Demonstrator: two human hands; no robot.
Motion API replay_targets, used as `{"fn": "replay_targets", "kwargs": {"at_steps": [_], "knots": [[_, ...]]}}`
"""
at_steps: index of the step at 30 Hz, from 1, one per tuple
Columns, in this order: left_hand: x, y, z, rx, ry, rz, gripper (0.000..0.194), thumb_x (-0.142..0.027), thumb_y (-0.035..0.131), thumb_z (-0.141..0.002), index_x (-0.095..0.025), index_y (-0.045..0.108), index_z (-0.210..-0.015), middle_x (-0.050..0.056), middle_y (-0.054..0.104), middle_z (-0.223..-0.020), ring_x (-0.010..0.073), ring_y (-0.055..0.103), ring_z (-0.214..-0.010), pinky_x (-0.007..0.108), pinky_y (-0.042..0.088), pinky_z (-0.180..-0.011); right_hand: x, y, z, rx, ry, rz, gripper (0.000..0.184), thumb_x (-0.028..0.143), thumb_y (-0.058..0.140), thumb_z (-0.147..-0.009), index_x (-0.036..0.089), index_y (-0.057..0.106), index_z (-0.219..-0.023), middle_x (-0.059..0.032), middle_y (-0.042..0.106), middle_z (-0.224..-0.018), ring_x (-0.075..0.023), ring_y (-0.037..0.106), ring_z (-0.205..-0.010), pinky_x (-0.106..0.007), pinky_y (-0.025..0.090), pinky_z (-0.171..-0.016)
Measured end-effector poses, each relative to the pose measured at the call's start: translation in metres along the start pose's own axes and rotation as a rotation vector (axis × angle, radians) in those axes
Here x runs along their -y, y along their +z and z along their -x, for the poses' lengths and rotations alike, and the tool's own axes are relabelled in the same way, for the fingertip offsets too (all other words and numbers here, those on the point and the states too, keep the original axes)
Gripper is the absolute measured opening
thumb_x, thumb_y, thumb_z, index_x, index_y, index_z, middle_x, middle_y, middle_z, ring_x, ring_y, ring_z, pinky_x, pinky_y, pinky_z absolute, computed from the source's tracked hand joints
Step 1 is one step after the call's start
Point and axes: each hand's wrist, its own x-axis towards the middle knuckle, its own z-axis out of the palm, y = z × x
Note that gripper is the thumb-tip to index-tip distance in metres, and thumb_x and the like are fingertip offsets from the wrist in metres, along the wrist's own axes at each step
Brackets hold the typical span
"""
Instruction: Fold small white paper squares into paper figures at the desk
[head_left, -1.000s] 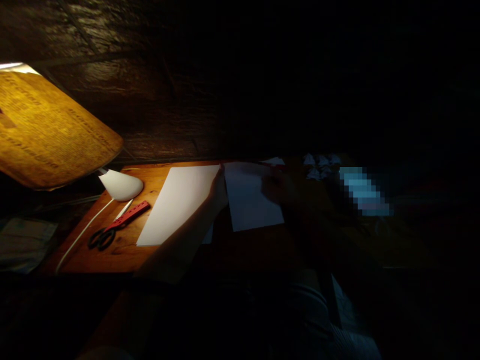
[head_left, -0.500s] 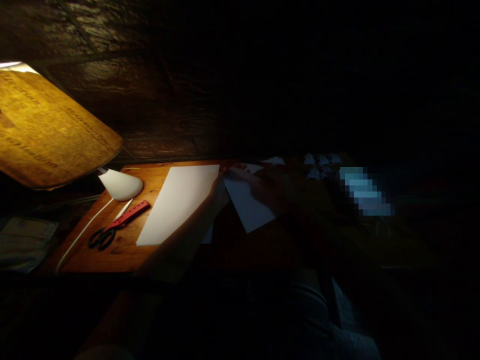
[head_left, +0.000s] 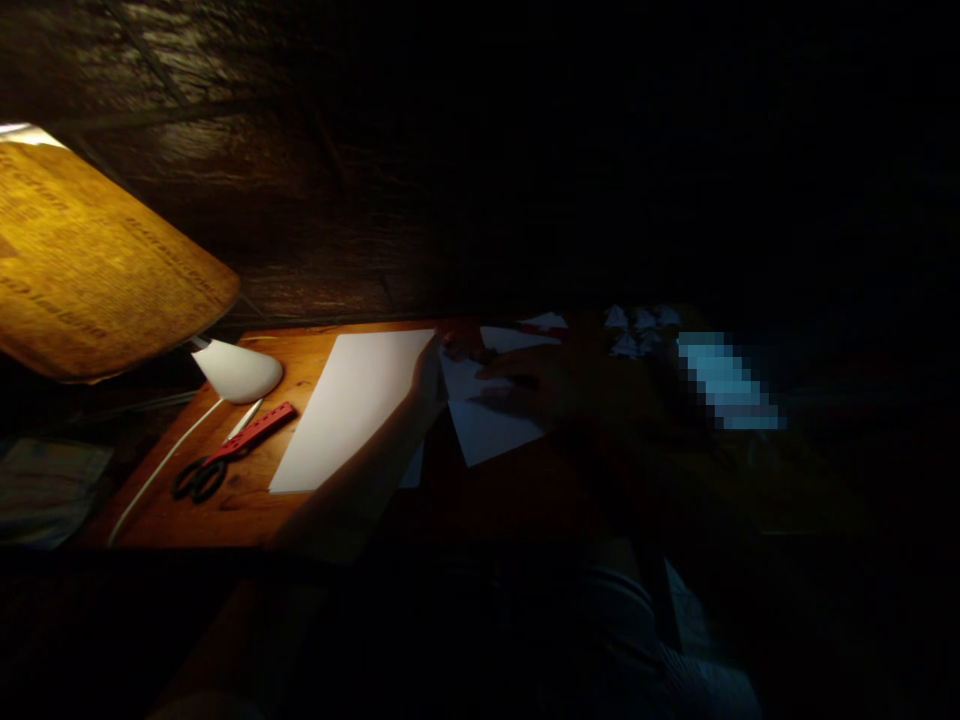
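A white sheet of paper [head_left: 491, 440] lies at a slant on the wooden table, in deep shadow. My left hand [head_left: 431, 375] grips this sheet by its upper left edge; its fingertips are dim. Over the upper part of the sheet my right hand [head_left: 536, 385] rests with its fingers stretched out to the left, slightly apart. Beneath my left forearm is a larger stack of white paper [head_left: 352, 400], lit by the lamp. Beyond my right hand lie some white paper pieces [head_left: 517, 338].
At the left stands a lamp with a yellow shade [head_left: 105, 270] and a white base [head_left: 244, 372]. Scissors [head_left: 201, 480], a red perforated strip [head_left: 262, 428] and a white pen-like stick [head_left: 244, 420] lie near it. Several small folded papers [head_left: 637, 332] and a pixelated bright rectangle [head_left: 727, 380] are at the right.
My right hand has shifted down and left across the sheet, its fingers now showing more clearly on it. The sheet has moved slightly left.
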Motion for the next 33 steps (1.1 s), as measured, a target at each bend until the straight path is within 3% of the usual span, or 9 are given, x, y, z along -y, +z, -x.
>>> {"fn": "replay_targets", "kwargs": {"at_steps": [2, 4, 9, 15, 20, 26, 33], "knots": [[-0.001, 0.004, 0.003, 0.020, 0.009, 0.000, 0.044, -0.047, 0.063, -0.103, -0.023, 0.053, -0.067, -0.006, 0.036, -0.053, 0.0119, 0.039, -0.049, 0.030, 0.054, -0.070, -0.004, 0.004, -0.001, 0.000, 0.045, -0.064, 0.047, 0.049, 0.072, -0.095, 0.031, 0.072, -0.139, -0.0084, 0.076, -0.132, -0.0246, 0.074, -0.113, -0.042, 0.061, -0.098], [-0.002, 0.008, 0.006, 0.049, 0.006, 0.012, 0.044, -0.039, 0.063, -0.104, -0.023, 0.050, -0.065, -0.006, 0.033, -0.053, 0.0108, 0.035, -0.048, 0.028, 0.054, -0.071, -0.009, 0.007, -0.002, -0.033, 0.132, -0.186, 0.061, 0.053, 0.068, -0.097, 0.031, 0.058, -0.153, -0.0099, 0.074, -0.135, -0.0240, 0.075, -0.107, -0.039, 0.065, -0.086], [-0.001, 0.014, 0.012, 0.108, 0.004, 0.015, 0.048, -0.027, 0.063, -0.104, -0.022, 0.043, -0.061, -0.006, 0.031, -0.054, 0.0095, 0.034, -0.049, 0.026, 0.054, -0.072, -0.011, 0.011, -0.005, 0.019, 0.161, -0.058, 0.048, 0.055, 0.069, -0.096, 0.025, 0.072, -0.134, -0.0098, 0.076, -0.129, -0.0241, 0.074, -0.105, -0.039, 0.065, -0.089], [0.002, 0.013, 0.011, 0.169, 0.011, 0.025, 0.040, -0.025, 0.068, -0.100, -0.022, 0.049, -0.064, -0.005, 0.033, -0.055, 0.0091, 0.037, -0.050, 0.027, 0.053, -0.071, -0.008, 0.012, -0.004, 0.010, 0.153, 0.010, 0.059, 0.045, 0.083, -0.085, 0.019, 0.071, -0.136, -0.0141, 0.076, -0.129, -0.0278, 0.074, -0.106, -0.043, 0.063, -0.091], [-0.001, 0.015, 0.014, 0.177, -0.041, 0.019, 0.044, -0.023, 0.062, -0.103, -0.022, 0.045, -0.063, -0.006, 0.027, -0.050, 0.0089, 0.030, -0.045, 0.026, 0.053, -0.066, -0.008, 0.010, -0.008, 0.105, 0.126, 0.074, 0.041, 0.038, 0.080, -0.086, 0.017, 0.077, -0.122, -0.0101, 0.081, -0.114, -0.0250, 0.075, -0.095, -0.037, 0.060, -0.083], [0.001, 0.010, 0.013, 0.193, -0.063, 0.017, 0.037, -0.021, 0.059, -0.103, -0.022, 0.053, -0.066, -0.007, 0.028, -0.048, 0.0097, 0.029, -0.044, 0.028, 0.055, -0.071, 0.008, 0.007, -0.009, 0.099, 0.048, 0.140, 0.042, 0.044, 0.082, -0.085, 0.020, 0.078, -0.120, -0.0082, 0.081, -0.114, -0.0233, 0.074, -0.092, -0.033, 0.057, -0.081], [0.004, 0.006, 0.007, 0.184, -0.081, -0.004, 0.029, -0.020, 0.058, -0.103, -0.023, 0.062, -0.075, -0.007, 0.028, -0.048, 0.0097, 0.027, -0.042, 0.027, 0.054, -0.067, -0.002, 0.029, -0.011, 0.073, 0.269, 0.162, 0.035, 0.051, 0.083, -0.082, 0.020, 0.080, -0.096, -0.0045, 0.077, -0.078, -0.0236, 0.072, -0.078, -0.030, 0.052, -0.069]]}}
